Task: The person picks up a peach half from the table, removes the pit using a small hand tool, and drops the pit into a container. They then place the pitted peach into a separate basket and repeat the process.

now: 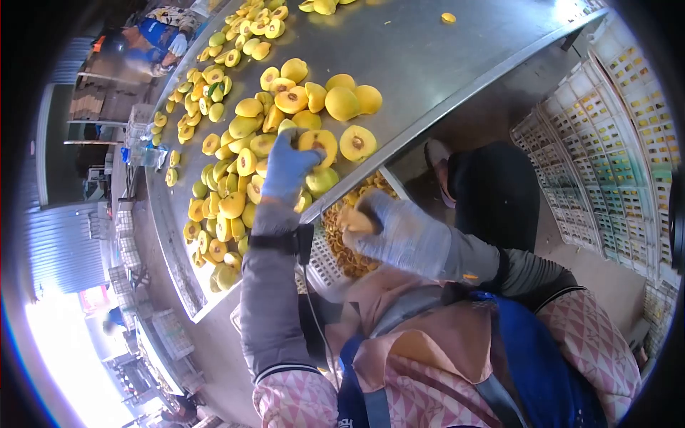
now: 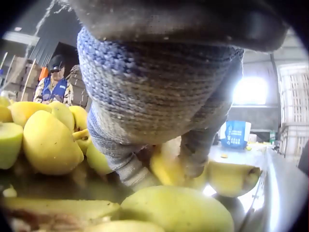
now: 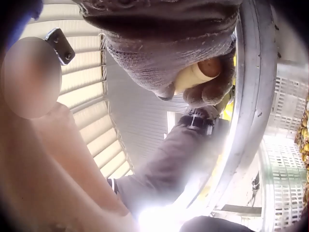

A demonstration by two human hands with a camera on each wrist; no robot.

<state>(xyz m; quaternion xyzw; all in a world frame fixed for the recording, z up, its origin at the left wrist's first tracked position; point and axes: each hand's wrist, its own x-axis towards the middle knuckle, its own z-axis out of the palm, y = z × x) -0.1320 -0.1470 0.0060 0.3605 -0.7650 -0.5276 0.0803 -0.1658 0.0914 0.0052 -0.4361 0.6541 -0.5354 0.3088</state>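
In a blue-grey knit glove, my left hand [image 1: 289,170] [image 2: 159,96] grips a halved yellow fruit [image 1: 319,148] [image 2: 166,166] at the near edge of the metal table. Its cut face with a brown centre shows in the head view. My right hand [image 1: 405,239] [image 3: 169,63], also gloved, is curled round a pale wooden handle [image 1: 357,221] [image 3: 198,75], over a crate [image 1: 325,262] of brown pits or scraps [image 1: 351,260]. Whatever the handle's far end carries is hidden. Another cut half [image 1: 358,143] lies right of my left hand, cut face up.
Piles of whole-looking and halved fruit [image 1: 232,205] cover the left of the metal table [image 1: 399,53]. White plastic crates [image 1: 571,157] stand at the right. A dark-clothed leg [image 1: 499,192] is beside the table. Another person in a blue vest [image 2: 57,89] is across the table.
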